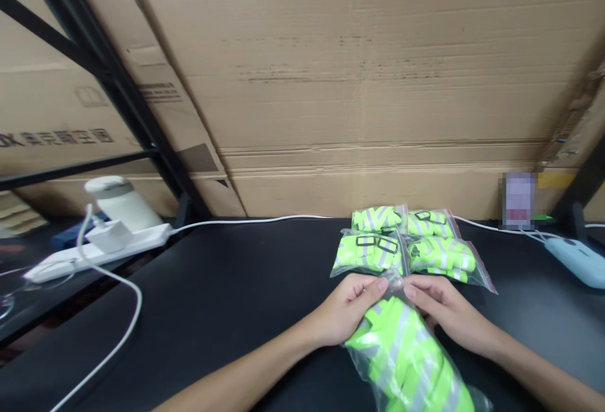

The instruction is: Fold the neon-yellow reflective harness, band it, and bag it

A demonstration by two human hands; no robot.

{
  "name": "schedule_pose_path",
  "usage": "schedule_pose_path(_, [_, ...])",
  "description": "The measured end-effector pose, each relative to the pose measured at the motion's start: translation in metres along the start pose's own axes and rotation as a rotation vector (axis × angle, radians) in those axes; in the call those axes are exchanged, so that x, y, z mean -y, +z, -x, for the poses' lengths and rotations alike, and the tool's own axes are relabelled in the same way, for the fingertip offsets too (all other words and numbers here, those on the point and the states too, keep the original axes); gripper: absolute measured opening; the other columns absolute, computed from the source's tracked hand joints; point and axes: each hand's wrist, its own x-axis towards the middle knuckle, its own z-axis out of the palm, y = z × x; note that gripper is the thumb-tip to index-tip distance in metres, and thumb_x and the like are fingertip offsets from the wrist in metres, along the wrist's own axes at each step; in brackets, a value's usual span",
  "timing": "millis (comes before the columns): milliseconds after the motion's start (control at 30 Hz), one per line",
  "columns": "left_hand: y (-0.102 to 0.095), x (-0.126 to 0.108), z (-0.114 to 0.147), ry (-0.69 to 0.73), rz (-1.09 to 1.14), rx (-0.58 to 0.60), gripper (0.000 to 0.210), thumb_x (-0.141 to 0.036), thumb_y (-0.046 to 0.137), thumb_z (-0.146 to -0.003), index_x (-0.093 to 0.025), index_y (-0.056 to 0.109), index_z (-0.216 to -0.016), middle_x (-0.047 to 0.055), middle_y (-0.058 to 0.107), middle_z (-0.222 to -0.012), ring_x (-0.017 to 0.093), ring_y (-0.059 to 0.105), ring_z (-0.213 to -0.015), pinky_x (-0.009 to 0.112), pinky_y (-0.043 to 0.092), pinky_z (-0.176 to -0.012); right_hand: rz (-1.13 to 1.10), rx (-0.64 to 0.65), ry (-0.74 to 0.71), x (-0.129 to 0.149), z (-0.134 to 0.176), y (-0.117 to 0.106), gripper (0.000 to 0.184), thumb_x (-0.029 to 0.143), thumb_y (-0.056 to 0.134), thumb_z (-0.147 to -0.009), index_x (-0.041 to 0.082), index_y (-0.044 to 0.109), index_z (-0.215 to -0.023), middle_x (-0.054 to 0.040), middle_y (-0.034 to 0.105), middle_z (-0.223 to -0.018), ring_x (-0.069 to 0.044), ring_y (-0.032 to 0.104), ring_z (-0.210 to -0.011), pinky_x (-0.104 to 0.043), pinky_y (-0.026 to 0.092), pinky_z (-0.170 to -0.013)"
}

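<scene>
A clear plastic bag holds folded neon-green straps with silver-grey reflective stripes. Its top edge is pinched between thumb and fingers of my left hand and of my right hand, close together. The bag hangs toward me, its lower end cut off by the frame. Just beyond my hands lie several similar filled bags in two rows, among them a front left bag with black buckles showing and a front right bag. Whether the pinched edge is sealed, I cannot tell.
The bags lie on a black table against a cardboard wall. On the left are a white power strip, a white cup and a looping white cable. A light-blue device with a cord sits at right.
</scene>
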Motion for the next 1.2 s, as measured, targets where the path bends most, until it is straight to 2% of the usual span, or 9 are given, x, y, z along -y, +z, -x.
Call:
schedule_pose_path(133, [0.008, 0.004, 0.002, 0.110, 0.008, -0.286, 0.055, -0.064, 0.051, -0.094, -0.018, 0.040, -0.065, -0.005, 0.034, -0.062, 0.009, 0.028, -0.056, 0.021, 0.027, -0.050, 0.037, 0.094, -0.021, 0.011, 0.007, -0.017, 0.052, 0.066, 0.062, -0.090, 0.021, 0.077, -0.113, -0.0087, 0.072, -0.103, -0.022, 0.067, -0.093, -0.030, 0.057, -0.081])
schedule_pose_path(300, [0.011, 0.005, 0.009, 0.170, 0.005, -0.566, 0.052, -0.063, 0.053, -0.094, -0.017, 0.051, -0.070, -0.002, 0.042, -0.065, 0.011, 0.035, -0.059, 0.021, 0.034, -0.052, -0.194, 0.305, 0.085, 0.005, 0.005, -0.046, 0.068, 0.061, 0.076, -0.081, 0.022, 0.063, -0.135, -0.0070, 0.070, -0.096, -0.014, 0.067, -0.064, -0.023, 0.056, -0.053])
schedule_pose_path(467, [0.002, 0.003, 0.006, 0.152, 0.044, -0.730, 0.055, -0.069, 0.056, -0.089, -0.015, 0.061, -0.077, 0.001, 0.054, -0.070, 0.013, 0.044, -0.063, 0.021, 0.040, -0.055, -0.091, 0.190, 0.092, 0.002, -0.004, -0.060, 0.078, 0.049, 0.081, -0.081, 0.017, 0.049, -0.144, -0.0006, 0.067, -0.072, -0.014, 0.068, -0.056, -0.016, 0.050, -0.041])
schedule_pose_path(700, [-0.008, 0.010, -0.003, 0.212, 0.143, -0.681, 0.051, -0.066, 0.057, -0.091, -0.016, 0.061, -0.083, 0.002, 0.059, -0.076, 0.014, 0.053, -0.068, 0.022, 0.048, -0.062, -0.058, -0.132, -0.008, 0.004, -0.012, -0.056, 0.068, 0.054, 0.071, -0.089, 0.012, 0.052, -0.138, -0.0008, 0.068, -0.062, -0.014, 0.062, -0.045, -0.017, 0.044, -0.033])
schedule_pose_path(867, [-0.019, 0.006, -0.008, 0.306, 0.209, -0.441, 0.060, -0.054, 0.057, -0.097, -0.023, 0.040, -0.144, 0.014, 0.065, -0.125, 0.027, 0.066, -0.105, 0.035, 0.057, -0.082, -0.191, -0.499, -0.218, 0.015, -0.014, -0.068, 0.068, 0.050, 0.076, -0.086, 0.016, 0.051, -0.139, -0.0108, 0.075, -0.094, -0.023, 0.073, -0.081, -0.032, 0.064, -0.061])
schedule_pose_path(933, [-0.021, 0.003, -0.011, 0.356, 0.139, -0.377, 0.076, -0.048, 0.065, -0.094, -0.024, 0.026, -0.154, 0.018, 0.055, -0.143, 0.033, 0.058, -0.126, 0.043, 0.053, -0.100, -0.061, -0.524, -0.299, 0.016, -0.011, -0.071, 0.067, 0.049, 0.074, -0.088, 0.019, 0.049, -0.142, -0.0155, 0.073, -0.113, -0.028, 0.072, -0.102, -0.044, 0.063, -0.086])
schedule_pose_path(1033, [-0.018, 0.005, -0.015, 0.411, -0.010, -0.325, 0.096, -0.039, 0.074, -0.088, -0.028, 0.011, -0.159, 0.018, 0.039, -0.158, 0.036, 0.043, -0.143, 0.049, 0.044, -0.113, 0.448, -0.407, -0.454, 0.011, -0.005, -0.069, 0.070, 0.050, 0.080, -0.081, 0.026, 0.054, -0.142, -0.0154, 0.059, -0.142, -0.036, 0.054, -0.134, -0.060, 0.042, -0.112])
schedule_pose_path(1133, [-0.017, 0.013, -0.020, 0.459, -0.217, -0.383, 0.088, -0.036, 0.070, -0.092, -0.030, 0.014, -0.159, 0.016, 0.034, -0.161, 0.035, 0.034, -0.149, 0.051, 0.039, -0.118, 0.895, -0.273, -0.548, 0.003, -0.003, -0.060, 0.078, 0.046, 0.085, -0.077, 0.035, 0.052, -0.146, -0.0098, 0.039, -0.160, -0.039, 0.034, -0.147, -0.064, 0.034, -0.116])
schedule_pose_path(1200, [-0.018, 0.018, -0.022, 0.482, -0.399, -0.443, 0.076, -0.034, 0.066, -0.095, -0.030, 0.021, -0.157, 0.014, 0.036, -0.160, 0.033, 0.035, -0.148, 0.052, 0.036, -0.120, 0.970, -0.321, -0.630, -0.001, -0.006, -0.056, 0.056, 0.035, 0.071, -0.092, 0.034, 0.053, -0.145, -0.0087, 0.042, -0.158, -0.033, 0.038, -0.146, -0.058, 0.039, -0.115])
